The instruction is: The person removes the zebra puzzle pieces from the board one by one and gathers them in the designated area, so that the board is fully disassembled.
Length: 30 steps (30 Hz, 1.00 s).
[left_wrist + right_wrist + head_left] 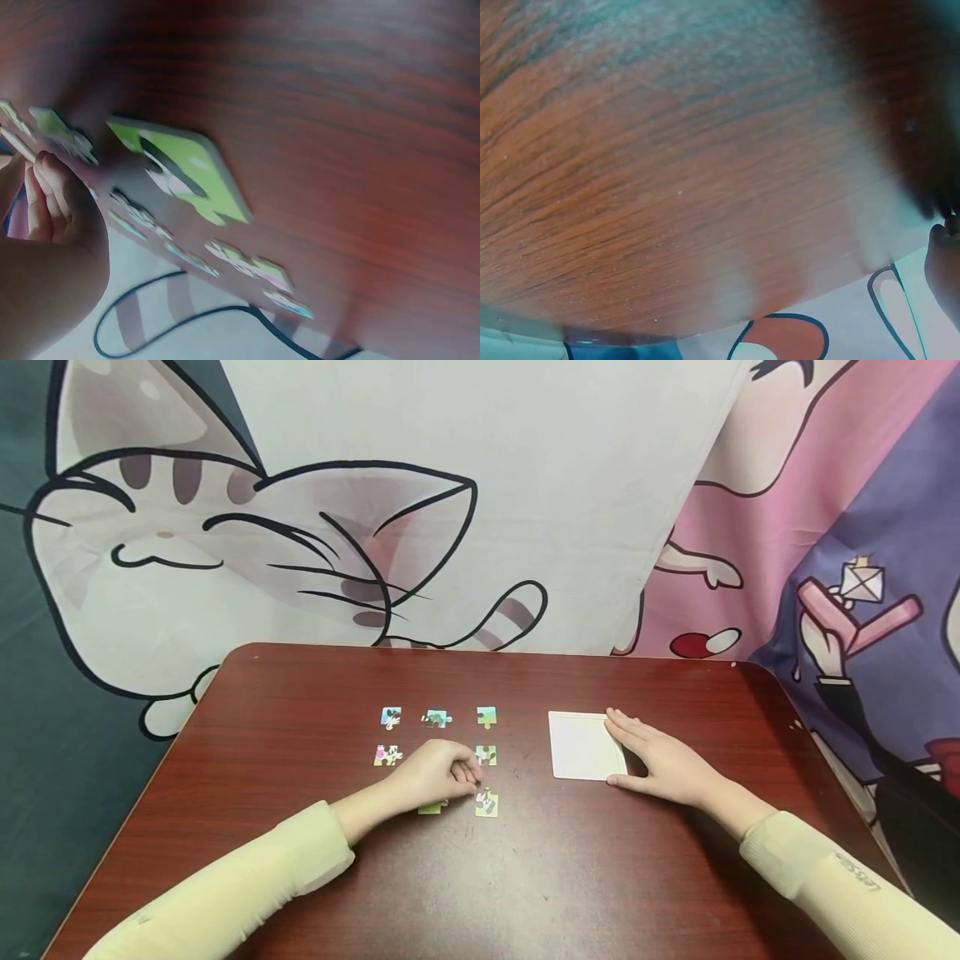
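Small jigsaw pieces with cartoon pictures lie in loose rows, among them a pink-and-white jigsaw piece (387, 755), a blue-green jigsaw piece (437, 718) and a green corner jigsaw piece (180, 169). Over the rows hangs my left hand (431, 774), its fingers curled and their tips beside the lower right jigsaw piece (487, 803). Whether something thin is pinched there I cannot tell. My left hand and wrist hide some pieces in the head view. My right hand (663, 766) rests with fairly straight fingers along the right edge of a white square board (587, 746).
A reddish-brown table (555, 877) carries everything. Behind it hangs a cloth backdrop (600, 510) with a cartoon cat and other figures. The right wrist view catches mostly bare wood (667, 172) and the table's far edge.
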Motion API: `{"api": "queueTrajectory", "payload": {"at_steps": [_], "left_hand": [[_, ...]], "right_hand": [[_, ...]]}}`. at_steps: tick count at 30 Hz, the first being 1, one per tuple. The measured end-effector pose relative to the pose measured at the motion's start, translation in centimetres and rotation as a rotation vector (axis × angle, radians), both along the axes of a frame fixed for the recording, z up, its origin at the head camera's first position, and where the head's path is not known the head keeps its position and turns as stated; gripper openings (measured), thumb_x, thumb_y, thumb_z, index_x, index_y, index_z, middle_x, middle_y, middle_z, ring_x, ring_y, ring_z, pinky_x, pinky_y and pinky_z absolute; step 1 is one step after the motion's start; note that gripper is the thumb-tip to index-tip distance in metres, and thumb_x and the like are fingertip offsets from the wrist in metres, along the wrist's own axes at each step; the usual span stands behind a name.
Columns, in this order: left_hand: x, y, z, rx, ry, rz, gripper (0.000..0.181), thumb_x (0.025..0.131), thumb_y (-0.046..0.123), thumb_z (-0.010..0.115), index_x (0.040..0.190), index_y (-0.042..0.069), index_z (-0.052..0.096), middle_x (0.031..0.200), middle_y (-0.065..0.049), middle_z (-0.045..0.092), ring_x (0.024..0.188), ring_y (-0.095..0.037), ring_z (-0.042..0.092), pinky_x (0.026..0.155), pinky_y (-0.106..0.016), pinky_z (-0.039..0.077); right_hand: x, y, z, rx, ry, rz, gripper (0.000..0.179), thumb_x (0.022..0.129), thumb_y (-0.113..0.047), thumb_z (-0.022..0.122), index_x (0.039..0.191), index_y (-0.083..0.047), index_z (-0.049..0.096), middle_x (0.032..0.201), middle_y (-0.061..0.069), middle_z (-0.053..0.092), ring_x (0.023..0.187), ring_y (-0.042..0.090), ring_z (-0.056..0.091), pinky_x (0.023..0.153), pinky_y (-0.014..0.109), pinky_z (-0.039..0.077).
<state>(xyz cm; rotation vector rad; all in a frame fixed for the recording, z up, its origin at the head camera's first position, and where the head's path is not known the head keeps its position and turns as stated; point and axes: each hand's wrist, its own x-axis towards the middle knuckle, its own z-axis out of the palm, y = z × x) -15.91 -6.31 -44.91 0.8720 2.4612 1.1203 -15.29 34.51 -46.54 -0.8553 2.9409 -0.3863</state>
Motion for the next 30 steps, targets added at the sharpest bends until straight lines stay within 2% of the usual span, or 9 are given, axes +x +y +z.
{"api": "queueTrajectory", "payload": {"at_steps": [6, 11, 13, 16, 19, 22, 26, 30], "left_hand": [[-0.5, -2.1, 0.7, -0.008, 0.065, 0.056, 0.009, 0.086, 0.000, 0.081, 0.093, 0.005, 0.077, 0.084, 0.000, 0.076, 0.074, -0.002, 0.065, 0.071, -0.018, 0.057], [-0.7, -4.4, 1.3, -0.066, 0.186, 0.121, 0.017, 0.089, 0.011, 0.084, 0.104, 0.007, 0.077, 0.094, -0.002, 0.075, 0.081, -0.009, 0.067, 0.075, -0.025, 0.058], [-0.7, -5.2, 1.5, -0.095, 0.240, 0.157, 0.023, 0.090, 0.016, 0.085, 0.111, 0.009, 0.076, 0.103, -0.002, 0.076, 0.088, -0.014, 0.069, 0.079, -0.030, 0.059], [-0.7, -6.6, 1.7, -0.118, 0.305, 0.197, 0.035, 0.092, 0.021, 0.083, 0.123, 0.009, 0.073, 0.121, -0.006, 0.074, 0.109, -0.024, 0.070, 0.095, -0.042, 0.059], [-0.7, -7.9, 1.9, -0.135, 0.347, 0.234, 0.048, 0.094, 0.025, 0.081, 0.137, 0.008, 0.067, 0.145, -0.012, 0.064, 0.135, -0.035, 0.059, 0.113, -0.056, 0.050], [-0.6, -9.3, 2.1, -0.166, 0.365, 0.278, 0.059, 0.097, 0.030, 0.076, 0.149, 0.008, 0.058, 0.163, -0.018, 0.048, 0.150, -0.044, 0.042, 0.120, -0.067, 0.037], [-0.4, -11.4, 2.2, -0.204, 0.396, 0.339, 0.070, 0.100, 0.034, 0.071, 0.160, 0.011, 0.044, 0.173, -0.024, 0.028, 0.157, -0.051, 0.027, 0.122, -0.075, 0.025], [0.3, -13.3, 2.0, -0.251, 0.471, 0.395, 0.077, 0.100, 0.040, 0.068, 0.166, 0.016, 0.035, 0.174, -0.029, 0.018, 0.160, -0.056, 0.017, 0.123, -0.080, 0.014]], "right_hand": [[-0.1, -0.1, 0.1, 0.017, -0.017, 0.001, 0.092, 0.092, -0.047, 0.081, 0.160, 0.002, 0.042, 0.170, 0.021, 0.038, 0.155, 0.040, 0.041, 0.124, 0.059, 0.035], [-0.1, -0.3, 0.2, 0.024, -0.012, 0.009, 0.091, 0.093, -0.045, 0.079, 0.160, 0.003, 0.041, 0.170, 0.023, 0.037, 0.156, 0.042, 0.039, 0.125, 0.059, 0.033], [-0.1, -0.3, 0.3, 0.020, 0.007, 0.013, 0.090, 0.093, -0.045, 0.079, 0.160, 0.002, 0.041, 0.170, 0.024, 0.036, 0.156, 0.043, 0.037, 0.127, 0.057, 0.032], [0.1, -0.5, 0.3, 0.012, 0.067, 0.018, 0.088, 0.094, -0.045, 0.078, 0.160, 0.000, 0.041, 0.170, 0.024, 0.036, 0.157, 0.044, 0.035, 0.129, 0.053, 0.030], [0.4, -0.9, 0.5, -0.001, 0.134, 0.005, 0.085, 0.095, -0.043, 0.076, 0.161, -0.001, 0.041, 0.171, 0.023, 0.033, 0.159, 0.043, 0.031, 0.131, 0.053, 0.027], [0.8, -1.8, 1.0, -0.030, 0.172, -0.028, 0.083, 0.096, -0.039, 0.075, 0.162, -0.003, 0.039, 0.173, 0.022, 0.028, 0.161, 0.043, 0.025, 0.130, 0.060, 0.026], [1.6, -3.4, 1.7, -0.098, 0.204, -0.095, 0.083, 0.096, -0.035, 0.074, 0.164, -0.006, 0.037, 0.175, 0.022, 0.022, 0.163, 0.046, 0.019, 0.123, 0.074, 0.025], [2.4, -4.8, 2.1, -0.141, 0.256, -0.163, 0.085, 0.093, -0.036, 0.075, 0.164, -0.008, 0.037, 0.176, 0.022, 0.019, 0.162, 0.048, 0.017, 0.117, 0.083, 0.023]]}}
